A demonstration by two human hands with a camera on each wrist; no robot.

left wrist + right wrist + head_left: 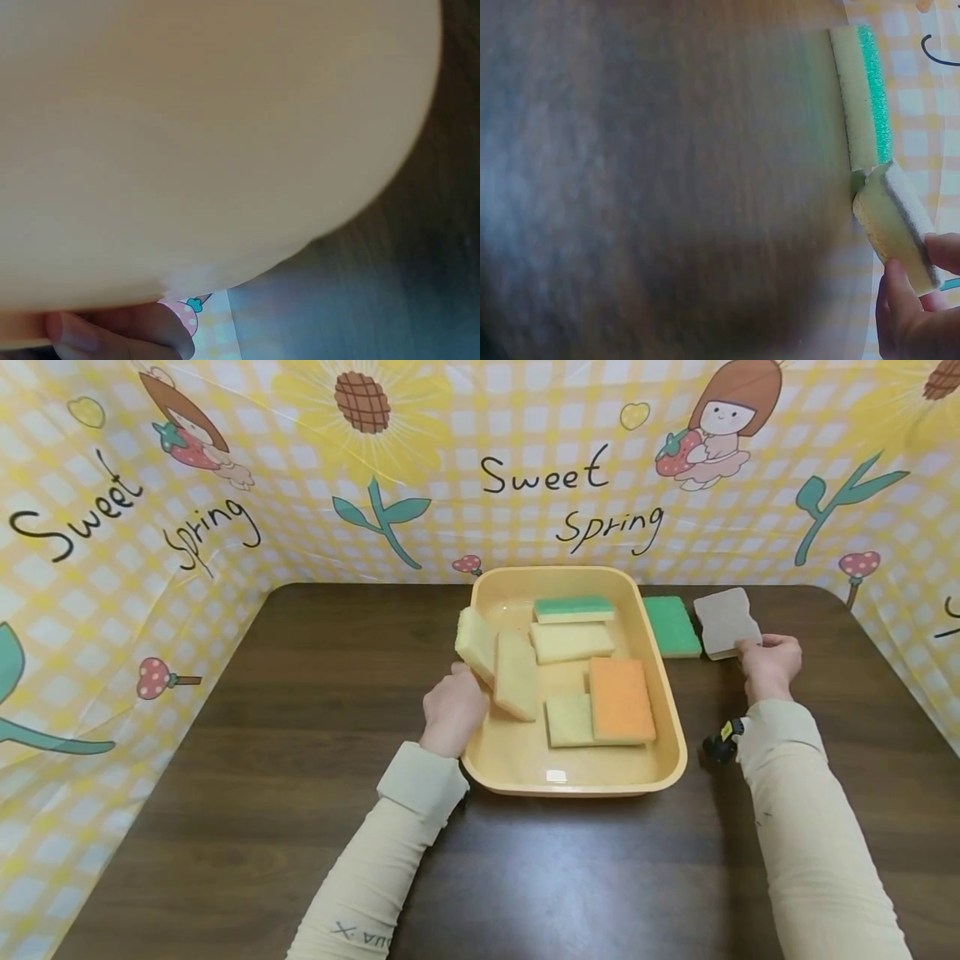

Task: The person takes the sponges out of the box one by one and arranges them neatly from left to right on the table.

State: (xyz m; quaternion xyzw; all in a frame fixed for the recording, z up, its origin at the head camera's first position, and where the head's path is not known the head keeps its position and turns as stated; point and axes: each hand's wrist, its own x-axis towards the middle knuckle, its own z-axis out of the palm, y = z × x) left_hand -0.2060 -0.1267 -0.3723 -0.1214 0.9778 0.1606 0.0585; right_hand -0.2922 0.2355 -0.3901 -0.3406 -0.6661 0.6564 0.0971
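Right hand (772, 664): thumb and fingers pinch the gray-topped sponge (723, 622) near its right end, at the back right of the tabletop (225, 718). Right wrist view confirms the pinch, thumb on the gray face and fingertips against the pale foam side; the piece sits at an angle to the green sponge (673, 627), its far end close to that sponge's near end. Contact between the two: cannot tell. Green sponge lies green face up, just right of the yellow tray (517, 777), its left edge partly hidden by the tray wall. Left hand (453, 710): fingers curled, gripping the tray at its left rim; in the left wrist view the tray wall fills most of the field, with fingers at its edge. Tray contents, six sponges: at the back, a green-topped sponge (573, 609) with a pale strip along its front; in front of it, a pale sponge (572, 643); front right, an orange sponge (622, 700) overlapping a second pale sponge (568, 720); left side, a slanted pale sponge (516, 675) and, beside it, an outer pale sponge (476, 643) tilted over the left rim, just above the left hand. Small black device (722, 742) at the right wrist. Yellow checked cloth (487, 410) with printed flowers and lettering behind the tabletop.
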